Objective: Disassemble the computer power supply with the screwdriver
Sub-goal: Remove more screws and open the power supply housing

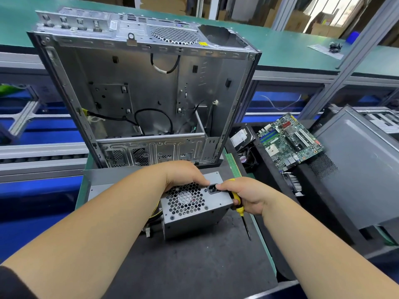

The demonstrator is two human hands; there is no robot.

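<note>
While the left hand (183,173) grips the power supply (194,210), the right hand (244,196) grips the screwdriver (238,207); shaft pointing down.

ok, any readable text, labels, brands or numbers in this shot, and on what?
None can be read.
White label on the case rear: too small.
Yellow sticker by the case vent: blurred.
Hard drive label: print too small.
Motherboard markings: too small.
Power supply: no legible print.
</note>
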